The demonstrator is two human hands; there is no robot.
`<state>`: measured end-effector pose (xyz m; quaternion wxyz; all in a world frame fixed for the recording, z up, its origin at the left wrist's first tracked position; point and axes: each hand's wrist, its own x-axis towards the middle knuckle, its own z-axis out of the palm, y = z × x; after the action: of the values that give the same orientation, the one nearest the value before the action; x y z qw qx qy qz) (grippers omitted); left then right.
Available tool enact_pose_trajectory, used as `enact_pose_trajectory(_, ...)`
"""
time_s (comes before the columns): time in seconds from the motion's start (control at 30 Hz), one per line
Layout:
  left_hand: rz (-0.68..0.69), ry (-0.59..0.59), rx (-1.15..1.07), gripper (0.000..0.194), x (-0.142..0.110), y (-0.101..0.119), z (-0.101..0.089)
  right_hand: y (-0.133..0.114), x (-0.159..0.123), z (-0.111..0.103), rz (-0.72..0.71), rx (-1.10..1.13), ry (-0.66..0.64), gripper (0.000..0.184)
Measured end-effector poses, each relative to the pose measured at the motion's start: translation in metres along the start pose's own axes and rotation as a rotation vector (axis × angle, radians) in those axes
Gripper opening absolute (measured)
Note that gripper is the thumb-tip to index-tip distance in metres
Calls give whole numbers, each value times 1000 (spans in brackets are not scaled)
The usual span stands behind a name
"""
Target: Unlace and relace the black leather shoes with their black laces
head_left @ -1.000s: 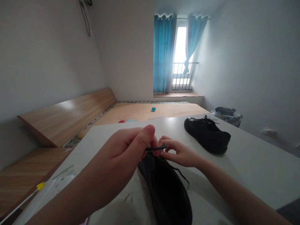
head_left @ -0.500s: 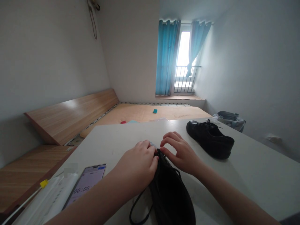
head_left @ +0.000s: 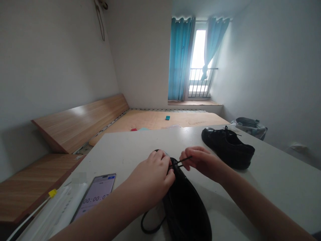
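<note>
Across a white tabletop [head_left: 273,190], a black leather shoe [head_left: 187,207] sits with its toe toward the person and its eyelet end away. A thin black lace [head_left: 184,162] runs from the eyelets, and a loop of it [head_left: 146,227] curves onto the tabletop beside the shoe's near side.

The left hand [head_left: 150,177] is curled closed over the eyelet end of the shoe, its fingers wrapped against the top edge. Whether those fingers also pinch the lace is hidden. The right hand [head_left: 203,162] is mostly closed, with its fingertips [head_left: 187,157] pinching the lace just beyond the shoe, and the lace's tip pokes out past them.

A second black leather shoe [head_left: 228,148] stands near the far edge of the table, just right of the right hand, with its own laces tied on top. Near the left forearm, a smartphone [head_left: 96,197] lies face up with a timer on its screen, next to a white packet [head_left: 57,207] with a yellow tag [head_left: 52,193].

Beyond the table lie a wooden bed base [head_left: 160,119] and a wooden headboard [head_left: 80,122]. Blue curtains [head_left: 180,60] hang at a bright window with a metal railing [head_left: 199,80], and a grey bag [head_left: 250,128] sits in the corner.
</note>
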<state>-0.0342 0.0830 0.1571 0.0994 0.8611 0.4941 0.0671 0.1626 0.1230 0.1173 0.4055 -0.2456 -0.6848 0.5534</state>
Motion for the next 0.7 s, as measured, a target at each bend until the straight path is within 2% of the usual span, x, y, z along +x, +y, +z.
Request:
enact_pose_trajectory(0.07, -7, -6, 5, 27, 0, 0, -1, -6, -1, -9, -28, 106, 42, 48)
enact_pose_trajectory(0.2, -13, -11, 10, 28, -1, 0, -3, -18, -3, -32, -135, 362, 233, 49)
enact_pose_trajectory(0.27, -17, -9, 10, 28, -1, 0, -4, -19, -2, -38, -151, 373, 281, 49)
enact_pose_trajectory(0.43, -3, 18, -22, 26, -3, 0, -5, -3, 4, -32, -67, -98, 170, 66)
enact_pose_trajectory(0.5, 13, 33, -63, 22, -2, -1, -6, 6, 6, -25, -44, -221, 151, 58)
enact_pose_trajectory(0.6, 34, 66, -154, 16, -1, -2, -8, 16, 7, -16, -25, -332, 99, 34)
enact_pose_trajectory(0.7, 50, 115, -258, 19, -1, -2, -11, 23, 6, -11, -34, -391, 15, 26)
